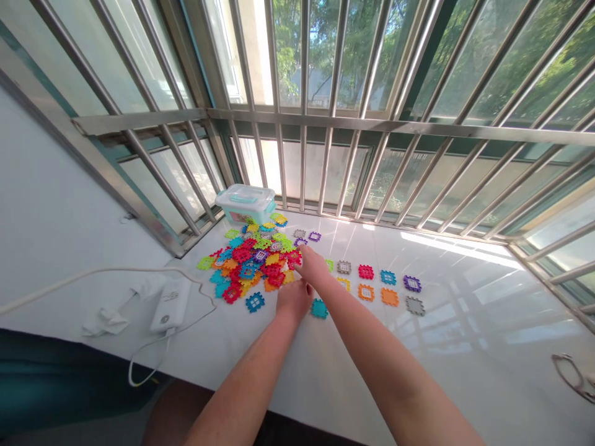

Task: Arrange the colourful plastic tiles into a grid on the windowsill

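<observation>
A heap of colourful plastic interlocking tiles (251, 260) lies on the white sill (325, 371) in front of a barred window. My right hand (310, 265) reaches across to the heap's right edge, its fingertips on a red tile (292, 257); the fingers point away from me and their grip is hidden. My left hand (292, 300) rests on the sill just below it with the fingers curled under. Anything inside that hand is hidden. A teal tile (319, 308) lies beside my left hand. To the right, single tiles sit in two rows (379, 285).
A clear lidded box with teal trim (245, 203) stands behind the heap, against the window bars (302, 124). A white power bank with a cable (170, 306) and a crumpled tissue (105, 322) lie at the left. Glasses (569, 371) sit at the right edge.
</observation>
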Available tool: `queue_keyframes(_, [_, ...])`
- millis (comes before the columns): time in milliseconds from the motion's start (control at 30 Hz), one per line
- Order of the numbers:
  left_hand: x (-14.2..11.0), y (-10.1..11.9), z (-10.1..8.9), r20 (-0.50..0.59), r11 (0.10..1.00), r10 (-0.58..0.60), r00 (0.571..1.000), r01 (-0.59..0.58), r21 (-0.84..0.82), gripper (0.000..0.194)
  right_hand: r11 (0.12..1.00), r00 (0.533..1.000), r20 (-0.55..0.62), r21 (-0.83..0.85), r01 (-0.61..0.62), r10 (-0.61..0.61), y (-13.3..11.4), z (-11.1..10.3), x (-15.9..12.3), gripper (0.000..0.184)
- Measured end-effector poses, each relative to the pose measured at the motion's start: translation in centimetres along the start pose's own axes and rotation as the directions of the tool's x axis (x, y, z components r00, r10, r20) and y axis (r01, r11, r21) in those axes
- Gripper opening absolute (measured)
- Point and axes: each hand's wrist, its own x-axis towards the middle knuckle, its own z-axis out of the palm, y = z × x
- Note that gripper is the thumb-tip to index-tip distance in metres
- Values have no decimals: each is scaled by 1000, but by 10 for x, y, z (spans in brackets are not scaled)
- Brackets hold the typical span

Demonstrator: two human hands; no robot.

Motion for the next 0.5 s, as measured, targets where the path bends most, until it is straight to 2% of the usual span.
queue_keyframes(233, [1, 0, 1, 6, 1000, -20, 1000, 20, -7, 35, 996, 996, 29, -5, -84, 84, -5, 13, 26, 49])
queue_keyframes(500, [3, 0, -1, 60, 999, -28, 998, 29, -26, 37, 990, 996, 11, -104, -92, 94, -17, 11, 19, 38])
